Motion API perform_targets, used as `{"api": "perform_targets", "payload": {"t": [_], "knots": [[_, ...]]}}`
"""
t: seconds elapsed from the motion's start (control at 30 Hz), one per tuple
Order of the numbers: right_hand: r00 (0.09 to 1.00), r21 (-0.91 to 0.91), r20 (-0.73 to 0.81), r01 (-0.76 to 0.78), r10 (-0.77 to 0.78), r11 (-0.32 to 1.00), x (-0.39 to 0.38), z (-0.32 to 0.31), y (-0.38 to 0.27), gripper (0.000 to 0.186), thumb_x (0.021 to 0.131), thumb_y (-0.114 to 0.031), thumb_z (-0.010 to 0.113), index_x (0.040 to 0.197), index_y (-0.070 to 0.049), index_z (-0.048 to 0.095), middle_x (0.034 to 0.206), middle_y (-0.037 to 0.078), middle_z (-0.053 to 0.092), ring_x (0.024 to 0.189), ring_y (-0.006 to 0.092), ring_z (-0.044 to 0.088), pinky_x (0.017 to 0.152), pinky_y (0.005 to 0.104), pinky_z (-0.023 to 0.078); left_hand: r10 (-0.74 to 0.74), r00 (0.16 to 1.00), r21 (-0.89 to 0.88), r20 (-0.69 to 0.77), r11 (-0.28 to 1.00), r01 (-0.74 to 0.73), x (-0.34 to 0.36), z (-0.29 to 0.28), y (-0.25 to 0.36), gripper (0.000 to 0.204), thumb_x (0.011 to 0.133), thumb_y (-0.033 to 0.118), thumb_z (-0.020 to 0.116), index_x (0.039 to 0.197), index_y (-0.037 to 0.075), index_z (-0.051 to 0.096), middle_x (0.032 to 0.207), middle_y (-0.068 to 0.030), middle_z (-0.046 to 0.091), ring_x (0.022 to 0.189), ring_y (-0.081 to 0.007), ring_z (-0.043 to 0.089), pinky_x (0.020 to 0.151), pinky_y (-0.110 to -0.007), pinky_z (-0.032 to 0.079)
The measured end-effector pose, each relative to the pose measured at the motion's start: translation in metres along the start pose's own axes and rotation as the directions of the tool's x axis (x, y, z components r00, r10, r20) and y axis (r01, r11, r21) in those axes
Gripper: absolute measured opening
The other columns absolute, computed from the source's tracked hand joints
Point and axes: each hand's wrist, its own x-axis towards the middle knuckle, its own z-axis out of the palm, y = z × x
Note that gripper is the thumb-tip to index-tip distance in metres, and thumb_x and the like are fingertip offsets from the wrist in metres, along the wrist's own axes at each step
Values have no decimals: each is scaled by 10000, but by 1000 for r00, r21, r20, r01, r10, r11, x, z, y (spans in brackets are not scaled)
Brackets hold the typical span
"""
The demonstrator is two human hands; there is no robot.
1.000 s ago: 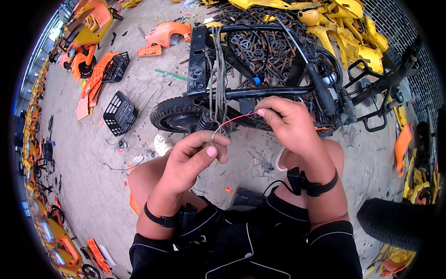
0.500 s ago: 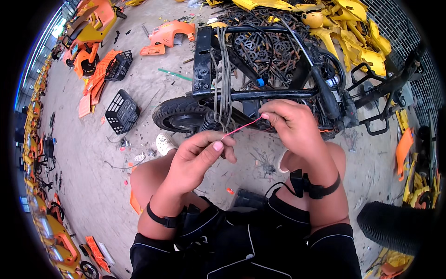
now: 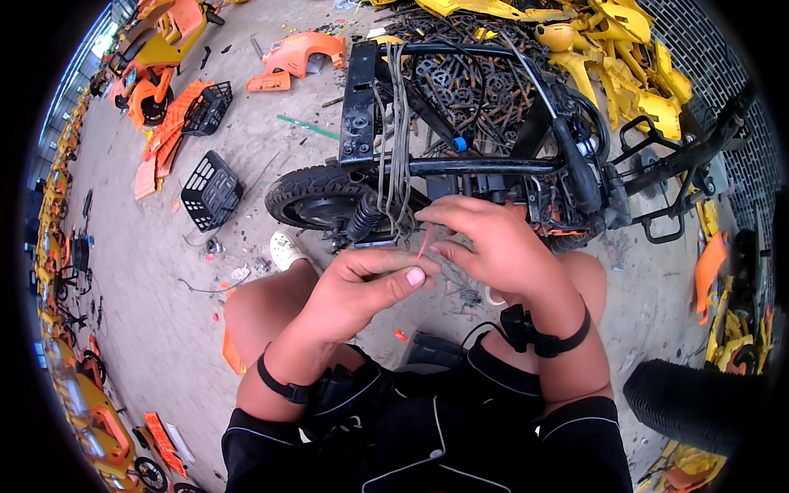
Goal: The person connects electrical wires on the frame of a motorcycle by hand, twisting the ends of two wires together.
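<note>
Between thumb and fingers, my left hand [image 3: 374, 283] pinches a thin red wire [image 3: 425, 241], whose short end sticks up from the grip. Just above and to the right, my right hand [image 3: 493, 242] has its thumb and forefinger spread apart around that end. Whether a fingertip touches the wire is hard to make out. Beyond both hands lies a black scooter frame [image 3: 485, 168], with a bundle of grey cables [image 3: 397, 131] draped over its bars. Its rear wheel [image 3: 316, 201] and a coil shock absorber [image 3: 364, 217] are to the left of my hands.
Black plastic baskets [image 3: 211, 191] and orange body panels [image 3: 300, 57] lie on the floor at left. Rusty metal parts [image 3: 468, 86] are heaped behind the frame, with yellow panels [image 3: 633, 57] at far right. A black ribbed object [image 3: 682, 403] stands near my right elbow.
My right hand has moved left and down toward my left hand, and its pinch on the wire has opened. The wire, formerly stretched between both hands, now points upward from my left fingers.
</note>
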Motion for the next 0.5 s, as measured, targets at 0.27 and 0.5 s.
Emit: {"api": "perform_targets", "payload": {"t": [0.27,0.5], "knots": [[994,277,-106,29,0,961,-3,-15,-20,253,858,-26,743,1110,-46,746,1047,97,707,925,267,695,775,364,564,-88,993,54,-83,994,92,1,2,5,258,1014,175,729,1193,-6,772,938,-69,777,941,-102,682,883,-277,535],[964,-145,-164,185,-208,972,-3,2,-31,248,785,-105,821,1025,-75,766,975,55,691,844,248,664,701,362,562,110,977,342,-184,939,-41,2,8,-1,190,958,75,740,1132,18,790,886,-94,769,873,-124,691,801,-294,539]]}}
